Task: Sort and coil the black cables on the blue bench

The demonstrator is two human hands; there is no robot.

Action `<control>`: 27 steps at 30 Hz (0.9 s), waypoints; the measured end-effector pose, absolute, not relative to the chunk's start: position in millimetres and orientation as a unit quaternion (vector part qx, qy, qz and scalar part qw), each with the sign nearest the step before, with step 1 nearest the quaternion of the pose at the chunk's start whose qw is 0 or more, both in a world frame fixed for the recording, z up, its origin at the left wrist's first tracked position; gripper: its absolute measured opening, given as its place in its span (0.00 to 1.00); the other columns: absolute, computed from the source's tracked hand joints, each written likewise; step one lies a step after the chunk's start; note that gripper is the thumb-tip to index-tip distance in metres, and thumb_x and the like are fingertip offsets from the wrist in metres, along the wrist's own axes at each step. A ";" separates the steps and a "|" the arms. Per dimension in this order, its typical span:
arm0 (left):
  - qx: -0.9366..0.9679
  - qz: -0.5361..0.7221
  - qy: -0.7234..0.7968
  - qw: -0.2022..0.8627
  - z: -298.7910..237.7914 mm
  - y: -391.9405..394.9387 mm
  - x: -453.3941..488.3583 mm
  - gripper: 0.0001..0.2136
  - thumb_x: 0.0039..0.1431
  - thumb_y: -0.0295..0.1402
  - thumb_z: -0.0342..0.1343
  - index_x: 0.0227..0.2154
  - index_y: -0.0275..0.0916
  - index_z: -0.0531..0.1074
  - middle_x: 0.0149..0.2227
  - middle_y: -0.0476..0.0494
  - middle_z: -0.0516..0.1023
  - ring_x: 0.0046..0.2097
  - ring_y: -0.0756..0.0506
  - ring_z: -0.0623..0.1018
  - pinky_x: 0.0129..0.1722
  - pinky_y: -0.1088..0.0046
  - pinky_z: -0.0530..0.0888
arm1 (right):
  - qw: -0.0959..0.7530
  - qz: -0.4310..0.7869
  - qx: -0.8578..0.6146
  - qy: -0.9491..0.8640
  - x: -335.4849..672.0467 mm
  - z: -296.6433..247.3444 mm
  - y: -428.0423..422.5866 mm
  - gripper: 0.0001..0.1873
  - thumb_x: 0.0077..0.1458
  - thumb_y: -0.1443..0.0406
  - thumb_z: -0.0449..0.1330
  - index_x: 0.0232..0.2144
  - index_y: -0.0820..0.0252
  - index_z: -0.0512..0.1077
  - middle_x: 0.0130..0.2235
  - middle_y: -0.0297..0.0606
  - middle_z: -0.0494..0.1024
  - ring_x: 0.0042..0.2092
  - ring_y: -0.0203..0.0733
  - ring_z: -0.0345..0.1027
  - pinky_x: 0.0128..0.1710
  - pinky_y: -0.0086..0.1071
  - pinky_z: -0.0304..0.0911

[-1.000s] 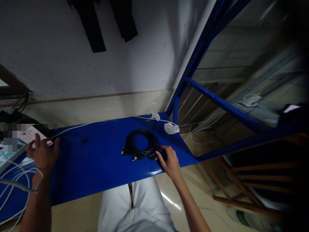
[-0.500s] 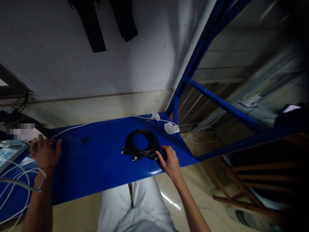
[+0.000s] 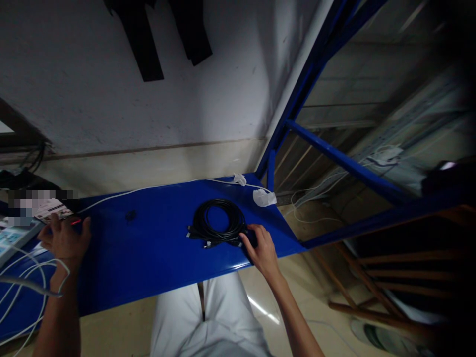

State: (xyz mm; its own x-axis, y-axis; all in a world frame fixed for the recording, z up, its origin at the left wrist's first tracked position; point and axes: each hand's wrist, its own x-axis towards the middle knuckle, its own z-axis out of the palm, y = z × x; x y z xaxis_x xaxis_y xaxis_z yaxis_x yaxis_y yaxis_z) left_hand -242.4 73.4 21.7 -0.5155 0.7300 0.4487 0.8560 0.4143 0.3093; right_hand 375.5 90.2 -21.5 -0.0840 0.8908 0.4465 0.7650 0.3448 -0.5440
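Note:
A coil of black cable [image 3: 219,233] lies on the blue bench, with several connector ends, some light-tipped, along its near side. My right hand [image 3: 262,248] is at the coil's right edge, its thumb and fingers curved around a dark part there; the palm hides some of it. At the far left, my left hand [image 3: 67,240] is open with fingers spread, beside a printed box or card [image 3: 52,209] and a small red light [image 3: 76,221]. White cable loops [image 3: 31,267] lie around the left wrist. A small dark tangled piece [image 3: 131,215] sits between the hands.
A thin white cable [image 3: 148,188] runs along the back of the blue bench [image 3: 148,263] to two white crumpled pieces [image 3: 264,197]. A blue metal frame [image 3: 334,148] stands at right, with a wooden chair [image 3: 372,297] beyond. Black strips [image 3: 145,49] hang on the wall.
My left hand has shifted slightly left and down, showing more of the printed box and the red light. My right hand and the cable coil have stayed in place.

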 end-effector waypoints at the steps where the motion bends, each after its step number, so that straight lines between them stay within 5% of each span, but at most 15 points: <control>1: -0.471 -0.269 -0.829 0.138 19.5 74.0 -244.1 0.33 0.75 0.58 0.43 0.56 0.30 0.73 0.79 0.21 0.49 0.76 0.17 0.52 0.70 0.27 0.52 | 0.371 0.084 -0.567 -0.731 375.4 -21.3 90.1 0.19 0.73 0.50 0.62 0.58 0.52 0.72 0.54 0.47 0.80 0.55 0.58 0.76 0.57 0.53 0.73; 13: -0.501 -0.288 -0.800 0.161 12.9 78.0 -237.7 0.26 0.76 0.53 0.48 0.52 0.32 0.76 0.80 0.26 0.54 0.78 0.22 0.52 0.72 0.31 0.54 | 0.368 0.083 -0.566 -0.733 375.1 -20.3 89.6 0.19 0.73 0.50 0.62 0.57 0.52 0.72 0.54 0.48 0.80 0.54 0.59 0.76 0.56 0.53 0.73; 27: -0.456 -0.252 -0.840 0.150 10.3 78.9 -243.4 0.30 0.74 0.56 0.47 0.54 0.32 0.76 0.79 0.27 0.54 0.76 0.21 0.55 0.69 0.30 0.58 | 0.364 0.087 -0.568 -0.733 375.0 -18.0 89.7 0.19 0.74 0.50 0.61 0.57 0.54 0.72 0.54 0.48 0.80 0.55 0.57 0.76 0.57 0.52 0.72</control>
State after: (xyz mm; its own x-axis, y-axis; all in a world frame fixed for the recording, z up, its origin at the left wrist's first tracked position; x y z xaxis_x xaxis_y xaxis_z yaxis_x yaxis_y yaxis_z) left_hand -243.4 78.9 10.3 -0.5389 0.6912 0.4815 0.8421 0.4573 0.2860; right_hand 375.0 89.7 -18.0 -0.0893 0.8966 0.4336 0.7695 0.3386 -0.5416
